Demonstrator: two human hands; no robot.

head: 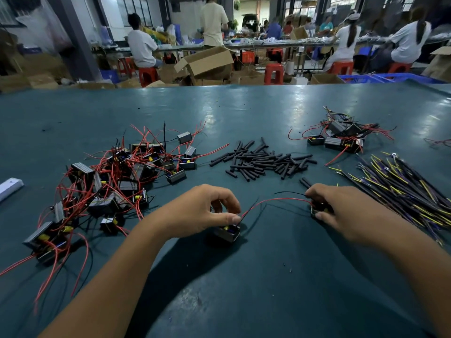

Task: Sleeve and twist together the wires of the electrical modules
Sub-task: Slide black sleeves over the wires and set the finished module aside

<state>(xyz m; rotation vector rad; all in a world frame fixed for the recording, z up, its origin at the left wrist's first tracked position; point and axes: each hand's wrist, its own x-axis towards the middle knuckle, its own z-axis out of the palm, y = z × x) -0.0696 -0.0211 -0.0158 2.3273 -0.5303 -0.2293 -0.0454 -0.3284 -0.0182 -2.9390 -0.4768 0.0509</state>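
Note:
My left hand (207,211) curls over a small black module (227,233) on the green table, thumb and fingers gripping its top. My right hand (341,211) grips a second module (317,211), mostly hidden under the fingers. A red wire (275,200) arcs between the two modules, and a thin black wire (290,192) runs from the right hand's fingertips toward the left. Black sleeve tubes (263,162) lie in a loose heap beyond both hands.
A tangled pile of modules with red wires (109,181) lies at the left. A smaller group of modules (339,137) sits at the far right. A bundle of black and yellow wires (402,186) lies beside my right hand. Seated people and cardboard boxes are beyond the table.

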